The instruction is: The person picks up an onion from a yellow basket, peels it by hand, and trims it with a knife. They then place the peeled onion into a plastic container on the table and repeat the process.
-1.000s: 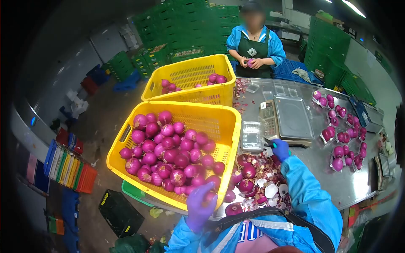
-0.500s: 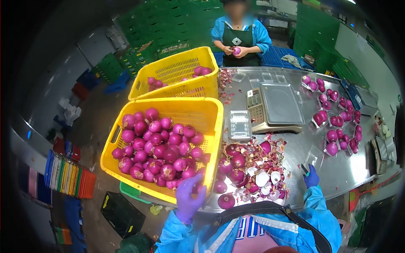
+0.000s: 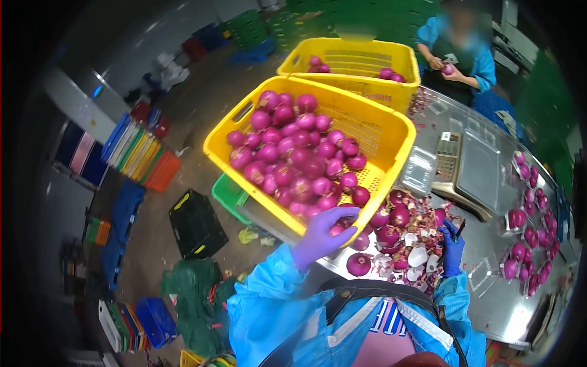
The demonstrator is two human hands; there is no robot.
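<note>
My left hand (image 3: 318, 237), in a purple glove, reaches over the near rim of a yellow basket (image 3: 382, 125) full of red onions (image 3: 293, 156) and cups one red onion (image 3: 337, 230) at the rim. In its blue glove, my right hand (image 3: 452, 249) grips a small dark knife (image 3: 458, 229) above the steel table (image 3: 495, 300). Between the two hands lies a heap of onions and peelings (image 3: 400, 235). A single onion (image 3: 359, 264) sits at the table's front edge.
A scale (image 3: 471, 171) and a clear plastic tray (image 3: 419, 171) stand behind the heap. Packed onions (image 3: 526, 214) line the table's right side. A second yellow basket (image 3: 361, 64) sits further back, and a co-worker (image 3: 461, 58) holds an onion. Crates (image 3: 195, 223) cover the floor to the left.
The view has swung left and tilted. My right hand came in from the table's right side to the heap, still with the knife. My left hand stays at the basket's near rim.
</note>
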